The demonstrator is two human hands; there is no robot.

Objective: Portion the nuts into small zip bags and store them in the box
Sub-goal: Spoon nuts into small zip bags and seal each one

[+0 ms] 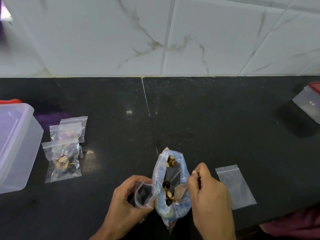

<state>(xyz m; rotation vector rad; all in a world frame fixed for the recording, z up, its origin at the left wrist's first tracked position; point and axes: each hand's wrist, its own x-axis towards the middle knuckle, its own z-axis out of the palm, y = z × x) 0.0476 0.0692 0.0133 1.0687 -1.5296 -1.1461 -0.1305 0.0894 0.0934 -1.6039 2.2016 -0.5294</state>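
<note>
A dark tabletop (pixel 207 118) meets a white tiled wall. At far left stands the box (pixel 15 144), then filled bags (pixel 63 160). The left hand (pixel 128 203) pinches a small bag (pixel 144 194), mouth open rightward, touching the nut bag (pixel 170 184). That bag's long axis runs away from the person. The right hand (pixel 207 196) grips a spoon (pixel 181 190) inside it, so the scoop must travel left. An empty bag (pixel 235 186) lies at right.

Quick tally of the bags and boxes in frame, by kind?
Filled small zip bags: 3, in a cluster beside the clear box
Empty small zip bags: 2, one held open in the left hand, one flat on the counter
Big bag of nuts: 1
Clear box: 1
Red-lidded container: 1, at the right edge
Total: 8
</note>
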